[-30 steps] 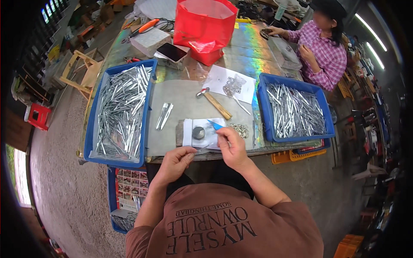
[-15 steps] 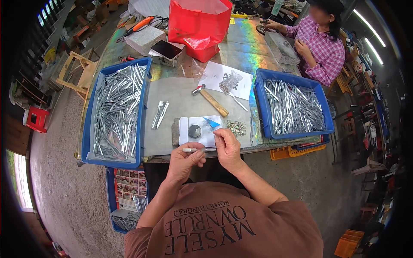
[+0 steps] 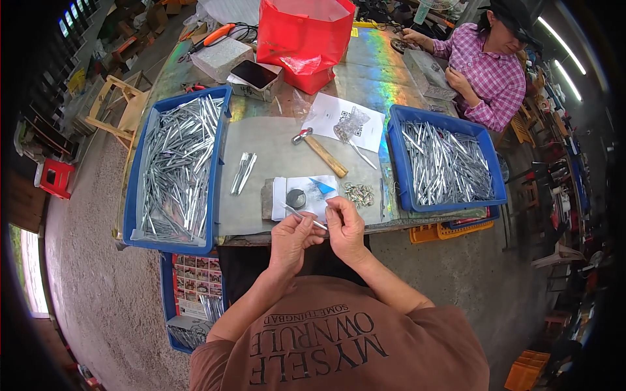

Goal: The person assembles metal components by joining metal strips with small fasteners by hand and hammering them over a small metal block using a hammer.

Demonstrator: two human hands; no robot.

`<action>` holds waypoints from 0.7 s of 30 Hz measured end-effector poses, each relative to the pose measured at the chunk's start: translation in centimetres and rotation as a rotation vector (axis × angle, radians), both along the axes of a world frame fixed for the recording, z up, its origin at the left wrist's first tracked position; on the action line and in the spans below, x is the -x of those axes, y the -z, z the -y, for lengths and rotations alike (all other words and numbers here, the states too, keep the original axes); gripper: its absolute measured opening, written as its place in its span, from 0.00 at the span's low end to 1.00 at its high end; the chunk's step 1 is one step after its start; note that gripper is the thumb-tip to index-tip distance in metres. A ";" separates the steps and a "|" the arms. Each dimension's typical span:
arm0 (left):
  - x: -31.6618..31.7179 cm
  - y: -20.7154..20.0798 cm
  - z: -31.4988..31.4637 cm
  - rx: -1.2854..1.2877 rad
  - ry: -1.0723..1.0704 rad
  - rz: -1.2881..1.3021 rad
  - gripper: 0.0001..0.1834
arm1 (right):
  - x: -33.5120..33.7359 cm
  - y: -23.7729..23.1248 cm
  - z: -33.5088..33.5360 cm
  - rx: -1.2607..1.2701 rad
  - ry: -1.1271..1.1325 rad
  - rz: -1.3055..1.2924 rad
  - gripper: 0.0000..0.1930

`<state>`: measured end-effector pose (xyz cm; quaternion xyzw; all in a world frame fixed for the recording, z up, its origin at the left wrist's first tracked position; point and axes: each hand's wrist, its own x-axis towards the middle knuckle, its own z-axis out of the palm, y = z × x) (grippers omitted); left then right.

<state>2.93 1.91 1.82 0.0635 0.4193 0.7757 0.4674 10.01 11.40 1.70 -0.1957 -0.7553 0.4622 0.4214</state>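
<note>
A thin silver metal rod (image 3: 298, 215) slants between my hands, over the near edge of the table. My left hand (image 3: 289, 244) pinches it between thumb and fingers. The fingers of my right hand (image 3: 347, 231) are closed at its lower right end, and their grip hides the tip. Just beyond lies a block covered with white paper (image 3: 279, 197), bearing a dark round metal piece (image 3: 296, 198) and a blue triangular piece (image 3: 323, 187). To its right is a small pile of shiny metal bits (image 3: 359, 195). A wooden-handled hammer (image 3: 325, 156) lies farther back.
Blue trays of silver rods stand at left (image 3: 210, 221) and right (image 3: 399, 163). Several loose rods (image 3: 243, 174) lie beside the left tray. Behind are a printed sheet (image 3: 321, 116), a phone (image 3: 254, 75) and a red bag (image 3: 303, 39). A co-worker (image 3: 486, 75) sits at the far right.
The rod has turned from nearly level to slanting, its left end now pointing up and away. My left hand has shifted slightly right, closer to my right hand. The co-worker's head has tipped downward.
</note>
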 end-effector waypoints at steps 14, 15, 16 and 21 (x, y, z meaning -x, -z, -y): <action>1.6 0.2 0.2 -0.113 -0.087 0.019 0.06 | -1.7 -0.3 -0.1 0.562 -0.514 0.089 0.10; 1.6 0.2 0.3 -0.113 -0.088 0.020 0.06 | -1.6 -0.3 -0.1 0.563 -0.514 0.089 0.10; 1.6 0.3 0.3 -0.114 -0.086 0.022 0.06 | -1.6 -0.3 -0.1 0.583 -0.523 0.073 0.10; 1.6 0.3 0.3 -0.113 -0.078 0.029 0.07 | -1.6 -0.2 -0.2 0.597 -0.543 0.063 0.11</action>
